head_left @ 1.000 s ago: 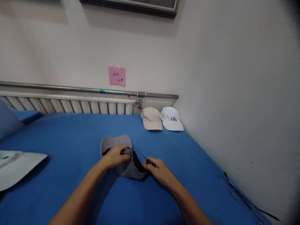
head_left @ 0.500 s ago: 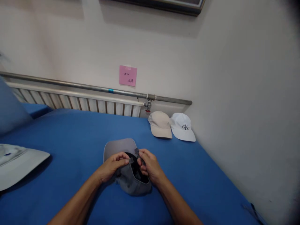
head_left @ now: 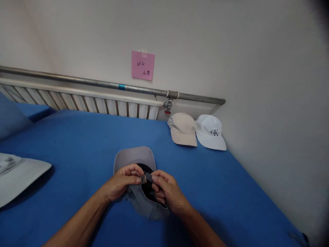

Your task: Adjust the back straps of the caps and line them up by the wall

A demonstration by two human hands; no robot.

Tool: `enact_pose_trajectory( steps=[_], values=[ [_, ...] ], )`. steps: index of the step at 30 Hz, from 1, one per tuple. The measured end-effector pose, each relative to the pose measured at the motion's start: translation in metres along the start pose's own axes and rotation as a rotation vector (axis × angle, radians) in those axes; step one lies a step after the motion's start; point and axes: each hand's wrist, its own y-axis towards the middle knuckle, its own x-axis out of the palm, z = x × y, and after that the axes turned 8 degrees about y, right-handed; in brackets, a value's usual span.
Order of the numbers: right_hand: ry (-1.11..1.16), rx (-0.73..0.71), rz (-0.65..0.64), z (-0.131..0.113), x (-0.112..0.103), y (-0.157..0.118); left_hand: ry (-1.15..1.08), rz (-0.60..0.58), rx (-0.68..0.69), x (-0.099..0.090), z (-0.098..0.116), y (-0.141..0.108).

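A grey baseball cap (head_left: pixel 151 210) lies on the blue surface with its inside facing up and its brim pointing away from me. My left hand (head_left: pixel 122 181) pinches the small metal buckle (head_left: pixel 143 179) at the cap's back opening between thumb and fingers. Close beside it, my right hand (head_left: pixel 168 189) grips the dark strap (head_left: pixel 149 177), whose end reaches to the buckle. Whether the strap's tip has entered the buckle I cannot tell. The fingers of my right hand partly cover the cap's dark inside.
A beige cap (head_left: pixel 183 127) and a white cap (head_left: pixel 209 132) with dark letters sit side by side at the back right. At the left edge lies a pale cap (head_left: pixel 23 176), partly cut off. Behind the blue surface (head_left: pixel 84 147) run a radiator (head_left: pixel 102 104) and a metal pipe (head_left: pixel 89 81).
The buckle and the strap end have come together between my hands; before, they were apart. The buckle now faces me more plainly. The camera view has shifted slightly downward.
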Motion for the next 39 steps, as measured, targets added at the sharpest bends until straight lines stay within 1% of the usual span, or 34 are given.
enact_pose_trajectory(
  steps=[5,7,9,11,13,16,19,23,26,28,31,34,36,39],
  values=[
    [0.217,-0.053,-0.104,0.006,0.003,0.004,0.028,0.044,-0.031,0.002,-0.001,0.000],
    [0.271,-0.054,-0.099,0.008,0.003,0.005,0.039,0.048,-0.035,0.002,-0.002,0.000],
    [0.227,-0.072,-0.062,0.010,0.002,0.006,0.042,0.053,-0.034,0.003,-0.002,0.000],
    [0.109,-0.110,-0.034,0.012,0.002,0.007,0.047,0.064,-0.034,0.003,-0.002,-0.001],
    [0.027,-0.148,-0.031,0.014,0.002,0.006,0.070,0.078,-0.030,0.004,-0.001,-0.002],
    [-0.027,-0.189,-0.042,0.013,0.004,0.004,0.125,0.086,-0.023,0.005,-0.001,-0.004],
    [-0.118,-0.217,-0.042,0.011,0.008,0.001,0.157,0.078,-0.020,0.006,0.000,-0.004],
    [-0.116,-0.270,0.007,0.010,0.008,0.000,0.188,0.015,-0.045,0.006,0.003,-0.005],
    [-0.093,-0.286,0.016,0.011,0.007,0.001,0.216,-0.031,-0.052,0.006,0.004,-0.006],
    [-0.080,-0.283,0.014,0.012,0.007,0.002,0.213,-0.043,-0.052,0.006,0.003,-0.007],
    [-0.055,-0.270,0.015,0.013,0.006,0.003,0.187,-0.031,-0.046,0.008,0.000,-0.005],
    [0.028,-0.231,0.027,0.012,0.005,0.006,0.186,0.057,-0.036,0.010,-0.001,-0.004],
    [0.103,-0.168,0.041,0.009,0.003,0.008,0.187,0.109,-0.033,0.010,0.000,-0.004],
    [0.150,-0.040,0.023,0.002,-0.001,0.008,0.176,0.113,-0.024,0.009,0.001,-0.006]
  ],
)
